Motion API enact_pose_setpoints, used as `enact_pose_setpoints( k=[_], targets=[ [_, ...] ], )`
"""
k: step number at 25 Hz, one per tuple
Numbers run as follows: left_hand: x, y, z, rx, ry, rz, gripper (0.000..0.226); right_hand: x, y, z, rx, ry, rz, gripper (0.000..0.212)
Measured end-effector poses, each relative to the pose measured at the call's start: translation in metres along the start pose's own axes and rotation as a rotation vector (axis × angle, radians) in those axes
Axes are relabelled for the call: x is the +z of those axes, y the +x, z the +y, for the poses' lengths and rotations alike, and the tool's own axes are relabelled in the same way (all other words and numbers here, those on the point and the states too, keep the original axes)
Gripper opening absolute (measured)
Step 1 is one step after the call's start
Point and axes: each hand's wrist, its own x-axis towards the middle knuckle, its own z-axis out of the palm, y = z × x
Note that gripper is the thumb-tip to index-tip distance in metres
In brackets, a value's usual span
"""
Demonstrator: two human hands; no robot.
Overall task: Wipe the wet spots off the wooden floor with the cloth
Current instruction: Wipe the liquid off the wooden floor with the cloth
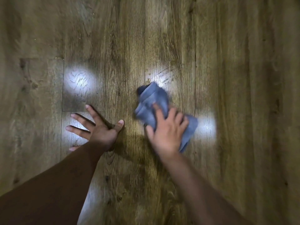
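On the far left, the wooden floor (243, 62) is showing a few tiny shiny drops (56, 57) near a board joint. A little to the right of them, a bright patch of light (79, 78) is glowing on the boards.

Just near of that glow, the person's left hand (99, 129) is lying flat on the floor. Its fingers (81, 117) are spreading out wide and straight, and its thumb (119, 125) is pointing off to the right. It is holding nothing. Its arm is reaching in from the near left corner.

Going right, past a strip of bare floor, the blue-grey cloth (152, 98) is lying bunched and folded on the boards. It is sitting close to the middle, just right of the left hand, but the two are not touching. The cloth and the hand on it are looking blurry.

The right hand (167, 132) is pressing down on top of the near part of the cloth. Its fingers are curling a little over the folds and gripping them. Part of the cloth is sticking out on the right side of the hand too.

Just beyond the far end of the cloth, wet spots (148, 77) and thin wet streaks are shining in another bright patch. To the right of the cloth, one more patch of light is glowing on the floor.
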Motion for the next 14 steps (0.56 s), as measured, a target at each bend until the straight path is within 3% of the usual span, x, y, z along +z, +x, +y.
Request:
enact_pose_setpoints(
  k=[3, 7, 9, 11, 14],
  targets=[
    [0.003, -0.001, -0.003, 0.003, -0.009, 0.032, 0.119, 0.003, -0.046, -0.020, -0.175, 0.084, -0.049, 0.077],
    [-0.001, -0.002, -0.002, 0.003, -0.001, -0.006, 0.120, -0.007, 0.012, 0.033, -0.390, -0.051, -0.066, 0.078],
    [-0.003, -0.002, 0.000, -0.002, 0.003, -0.032, 0.120, -0.011, 0.070, 0.072, -0.225, -0.106, -0.018, 0.072],
    [-0.004, -0.003, 0.003, -0.008, -0.005, -0.046, 0.120, -0.017, 0.124, 0.103, 0.074, -0.040, 0.038, 0.066],
    [-0.001, -0.003, 0.002, -0.007, 0.003, -0.056, 0.120, -0.019, 0.162, 0.113, 0.371, 0.038, 0.067, 0.061]
  ],
)
